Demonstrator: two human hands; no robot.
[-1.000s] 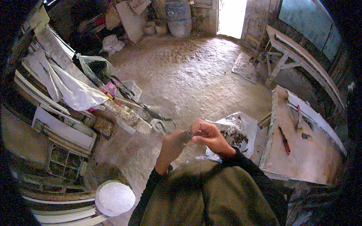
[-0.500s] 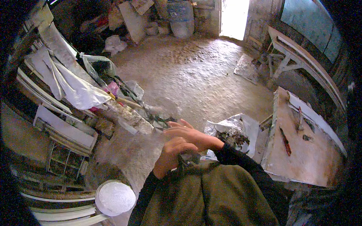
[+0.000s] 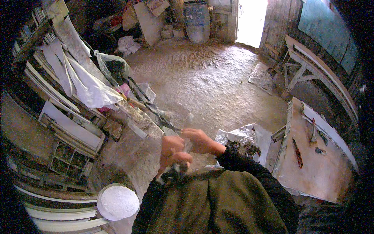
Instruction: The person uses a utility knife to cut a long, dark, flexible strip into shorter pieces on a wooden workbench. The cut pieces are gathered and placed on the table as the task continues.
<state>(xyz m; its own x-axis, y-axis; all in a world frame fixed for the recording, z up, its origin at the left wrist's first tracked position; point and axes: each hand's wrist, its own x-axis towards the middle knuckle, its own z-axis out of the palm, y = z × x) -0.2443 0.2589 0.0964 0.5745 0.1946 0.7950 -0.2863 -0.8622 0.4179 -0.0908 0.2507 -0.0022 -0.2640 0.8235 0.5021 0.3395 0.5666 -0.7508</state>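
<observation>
My left hand [image 3: 174,150] is closed, fingers curled round a crumpled strip of dark, partly see-through plastic [image 3: 157,113]. The strip's bunched tail sticks out below the fist by my wrist. Just to the right, my right hand [image 3: 200,141] is closed on the same strip, its fingertips close to the left hand. From the hands the strip runs up and left to a clear plastic sheet [image 3: 113,58] hanging beside the leaning boards. How the strip is wound inside the fingers is hidden.
At right, a tabletop [image 3: 311,167] holds a red-handled tool [image 3: 297,154] and a brush [image 3: 313,132]. White sheeting with dark scraps [image 3: 247,148] lies beside my right forearm. A white-topped bucket [image 3: 118,202] stands lower left. A white cloth [image 3: 87,87] drapes over boards; a blue barrel [image 3: 196,23] stands behind.
My right hand, stretched out over the left before, has come down and closed on the strip. The strip now stretches more plainly up to the left. The view has shifted slightly.
</observation>
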